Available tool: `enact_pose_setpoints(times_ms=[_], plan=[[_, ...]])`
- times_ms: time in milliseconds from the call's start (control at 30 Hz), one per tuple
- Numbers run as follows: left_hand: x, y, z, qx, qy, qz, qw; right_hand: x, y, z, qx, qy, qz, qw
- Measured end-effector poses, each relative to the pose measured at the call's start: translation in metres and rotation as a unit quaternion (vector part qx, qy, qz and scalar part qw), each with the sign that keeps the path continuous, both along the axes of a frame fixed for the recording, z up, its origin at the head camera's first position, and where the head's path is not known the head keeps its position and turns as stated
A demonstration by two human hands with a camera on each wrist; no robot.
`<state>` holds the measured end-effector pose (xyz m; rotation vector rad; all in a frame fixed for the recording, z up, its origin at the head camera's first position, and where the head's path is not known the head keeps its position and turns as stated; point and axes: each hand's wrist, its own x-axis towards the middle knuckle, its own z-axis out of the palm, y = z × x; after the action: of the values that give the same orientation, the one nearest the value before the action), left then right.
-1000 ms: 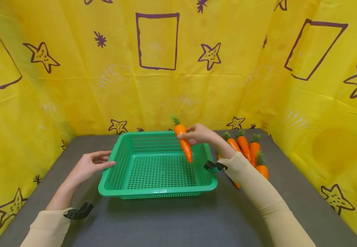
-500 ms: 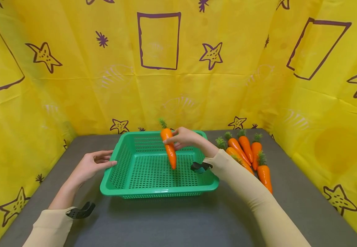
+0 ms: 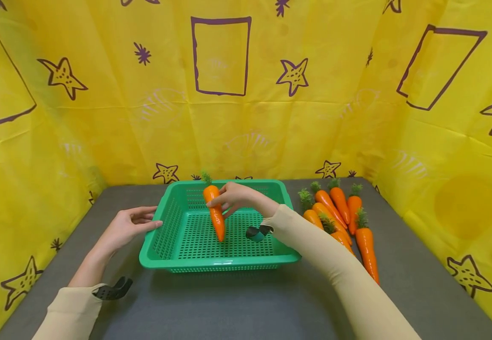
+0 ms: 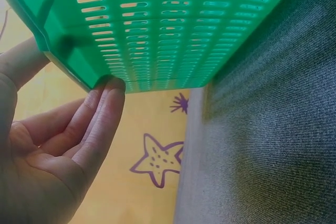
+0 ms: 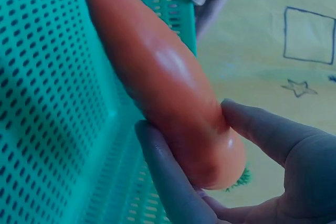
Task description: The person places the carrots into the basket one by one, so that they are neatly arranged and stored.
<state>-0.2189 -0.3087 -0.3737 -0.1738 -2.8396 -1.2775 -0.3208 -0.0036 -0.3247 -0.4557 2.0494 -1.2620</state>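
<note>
My right hand (image 3: 238, 196) pinches an orange carrot (image 3: 214, 212) with a green leafy top between thumb and fingers. The carrot hangs tip down inside the green plastic basket (image 3: 228, 260), above its slotted floor. In the right wrist view the thumb and fingers press on opposite sides of the carrot (image 5: 157, 72) near its thick end. At the basket's left side, my left hand (image 3: 128, 224) grips the rim, thumb on top. From the left wrist view, the fingertips (image 4: 113, 85) touch beneath the rim, outside the slotted wall.
Several more carrots (image 3: 366, 250) lie on the grey tabletop (image 3: 228, 307) to the basket's right, partly behind the right sleeve (image 3: 314, 245). A yellow patterned curtain (image 3: 228, 132) stands behind and on both sides.
The right hand has carried the carrot left and lower, from the basket's right side to its middle-left. More of the carrots on the table now show. The left hand stays at the rim.
</note>
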Motion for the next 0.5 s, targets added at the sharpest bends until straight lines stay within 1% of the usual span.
enact_pose_setpoints(times_ms=[300, 500], plan=[[-0.001, 0.0, 0.0, 0.006, 0.002, -0.003, 1.0, 0.003, -0.028, -0.009, 0.006, -0.006, 0.022, 1.0], [0.0, 0.0, 0.0, 0.007, -0.002, -0.002, 1.0, 0.005, -0.046, -0.016, 0.021, -0.022, 0.021, 0.999]])
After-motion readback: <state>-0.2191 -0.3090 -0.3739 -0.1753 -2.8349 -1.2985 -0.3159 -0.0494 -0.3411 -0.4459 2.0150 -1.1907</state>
